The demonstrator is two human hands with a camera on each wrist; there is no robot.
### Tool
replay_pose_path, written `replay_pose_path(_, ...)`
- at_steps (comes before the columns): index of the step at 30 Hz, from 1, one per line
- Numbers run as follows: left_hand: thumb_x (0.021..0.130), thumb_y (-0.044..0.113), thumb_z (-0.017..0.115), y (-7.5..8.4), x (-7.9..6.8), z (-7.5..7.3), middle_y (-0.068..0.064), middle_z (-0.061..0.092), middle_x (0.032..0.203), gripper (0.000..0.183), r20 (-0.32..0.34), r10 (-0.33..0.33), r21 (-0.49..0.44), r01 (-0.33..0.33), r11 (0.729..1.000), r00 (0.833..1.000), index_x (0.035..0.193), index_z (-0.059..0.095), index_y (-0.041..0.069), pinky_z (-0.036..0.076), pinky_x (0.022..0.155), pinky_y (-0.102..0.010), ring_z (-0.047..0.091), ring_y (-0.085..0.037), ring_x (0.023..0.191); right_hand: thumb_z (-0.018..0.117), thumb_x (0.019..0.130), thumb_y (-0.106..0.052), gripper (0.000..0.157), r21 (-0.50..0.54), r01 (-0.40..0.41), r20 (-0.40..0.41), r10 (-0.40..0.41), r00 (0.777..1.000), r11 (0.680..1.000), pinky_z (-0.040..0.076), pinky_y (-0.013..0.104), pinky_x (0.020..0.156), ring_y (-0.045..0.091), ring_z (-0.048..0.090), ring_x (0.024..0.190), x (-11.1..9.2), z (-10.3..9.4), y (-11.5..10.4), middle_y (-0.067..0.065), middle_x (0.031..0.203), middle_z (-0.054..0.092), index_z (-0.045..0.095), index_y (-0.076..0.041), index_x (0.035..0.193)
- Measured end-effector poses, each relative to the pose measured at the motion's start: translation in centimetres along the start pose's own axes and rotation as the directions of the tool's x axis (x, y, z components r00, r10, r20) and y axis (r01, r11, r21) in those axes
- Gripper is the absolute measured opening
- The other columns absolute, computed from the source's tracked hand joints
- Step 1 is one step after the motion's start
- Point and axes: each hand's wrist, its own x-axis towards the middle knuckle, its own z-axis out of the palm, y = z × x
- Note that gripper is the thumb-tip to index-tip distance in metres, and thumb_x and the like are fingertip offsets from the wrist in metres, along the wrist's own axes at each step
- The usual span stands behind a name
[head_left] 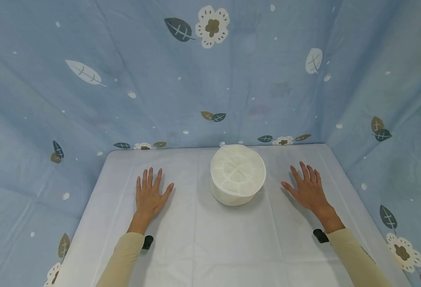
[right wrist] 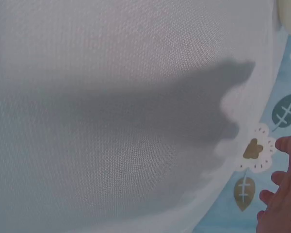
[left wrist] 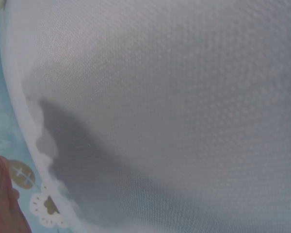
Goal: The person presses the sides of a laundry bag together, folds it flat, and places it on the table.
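Note:
A round cream mesh laundry bag [head_left: 237,171], shaped like a drum, stands upright on the white table, with a small tab at its back rim. My left hand [head_left: 150,199] is to its left, palm down with fingers spread, holding nothing. On the other side my right hand [head_left: 309,193] has its fingers spread too and is apart from the bag. In the left wrist view, part of the left hand [left wrist: 4,194] shows at the left edge. Fingers of the right hand [right wrist: 283,194] appear at the right edge of the right wrist view. Both hands cast shadows on the tabletop.
The white-covered table [head_left: 228,247] has its far edge against a blue curtain [head_left: 153,59] printed with leaves and flowers, which also hangs at both sides. A dark wrist device [head_left: 147,242] sits under the left cuff, and a similar device [head_left: 320,236] is under the right.

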Motion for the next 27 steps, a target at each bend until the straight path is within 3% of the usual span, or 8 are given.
replay_pose_path(7,0.093,0.054,0.048,0.0,-0.1,-0.1,-0.025,0.020,0.152,0.074,-0.023,0.002,-0.019,-0.002,1.000,1.000,0.150,0.027,0.012,0.003,0.112,-0.057,0.010,-0.041,0.141,0.059,0.090,-0.048,0.071,0.020,0.024,-0.036,-0.023,0.999,1.000,0.012,0.064,0.106,0.049,0.025,0.129,0.1,0.0,-0.3,0.028,0.143,0.030,0.042,-0.001,0.139)
replay_pose_path(12,0.095,0.045,0.051,0.1,0.0,-0.4,-0.032,0.034,0.139,0.066,-0.116,-0.001,-0.048,-0.005,0.999,0.993,0.145,0.034,0.004,0.024,0.105,-0.059,0.031,-0.047,0.128,0.064,0.090,-0.032,0.051,0.031,0.060,-0.162,-0.054,0.985,0.998,0.029,0.060,0.100,0.045,0.043,0.115,0.4,-0.2,-0.7,0.027,0.123,0.051,0.055,0.005,0.122)
replay_pose_path(16,0.096,0.042,0.050,0.4,0.3,-0.8,-0.031,0.045,0.129,0.061,-0.184,0.014,-0.037,-0.021,0.999,0.983,0.139,0.042,-0.001,0.036,0.097,-0.056,0.043,-0.046,0.117,0.069,0.086,-0.022,0.041,0.020,0.112,-0.243,-0.104,0.964,0.993,0.036,0.059,0.095,0.044,0.051,0.108,0.7,-0.4,-0.9,0.026,0.113,0.058,0.060,0.007,0.113)
replay_pose_path(27,0.095,0.037,0.054,1.8,0.7,-2.0,-0.028,0.054,0.118,0.052,-0.274,0.038,-0.068,-0.059,0.996,0.961,0.127,0.053,-0.004,0.044,0.087,-0.055,0.051,-0.044,0.108,0.071,0.084,-0.017,0.035,0.045,0.143,-0.257,-0.127,0.958,0.989,0.045,0.055,0.082,0.040,0.057,0.097,0.9,-1.5,-1.4,0.023,0.108,0.061,0.063,0.005,0.110)
